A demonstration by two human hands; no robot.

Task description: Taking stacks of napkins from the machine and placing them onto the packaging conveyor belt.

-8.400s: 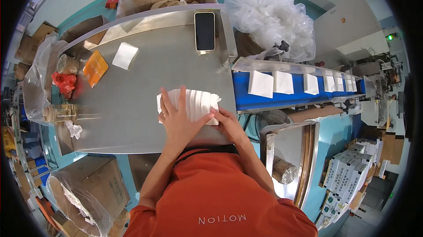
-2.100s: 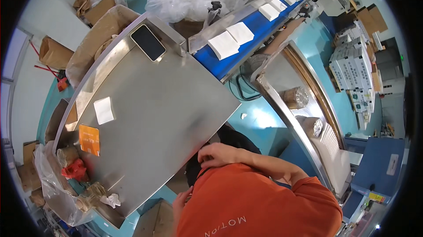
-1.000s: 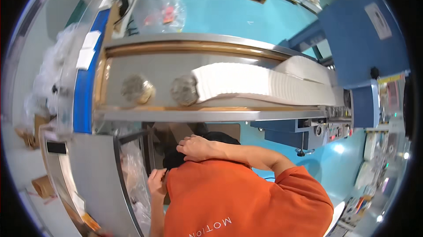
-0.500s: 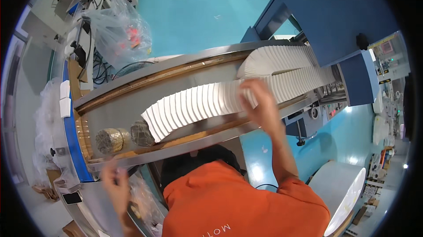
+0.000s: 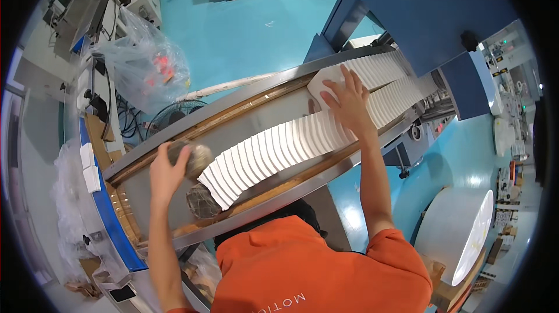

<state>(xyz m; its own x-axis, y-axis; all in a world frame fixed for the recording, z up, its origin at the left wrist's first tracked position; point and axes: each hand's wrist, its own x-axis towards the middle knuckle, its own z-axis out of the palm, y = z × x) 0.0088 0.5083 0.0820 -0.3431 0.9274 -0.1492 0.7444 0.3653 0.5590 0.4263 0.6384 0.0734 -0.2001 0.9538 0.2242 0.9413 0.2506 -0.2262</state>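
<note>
On the metal trough [image 5: 256,109], a long row of thin white pieces [image 5: 273,145], standing on edge like folded paper, curves down to the left from the blue machine. Beside it, a second row of white pieces [image 5: 372,68] bends round at the far side. My right hand [image 5: 351,103] lies over both rows near the bend, fingers spread. In my left hand [image 5: 169,172] is a roundish tape-wrapped block [image 5: 199,159], somewhat blurred, held above the trough near the row's left end. Another dark tape-wrapped block [image 5: 202,202] rests against that end.
The blue machine [image 5: 419,10] stands over the trough's right end. Wooden strips [image 5: 244,112] line the trough's sides. Beyond its far edge are a clear plastic bag [image 5: 145,63] and a fan [image 5: 174,114]. A large white roll [image 5: 454,231] stands at the right.
My left hand has moved from outside the trough's near edge onto the lighter block and lifted it rightward. My right hand has shifted farther away, toward the bend of the second row.
</note>
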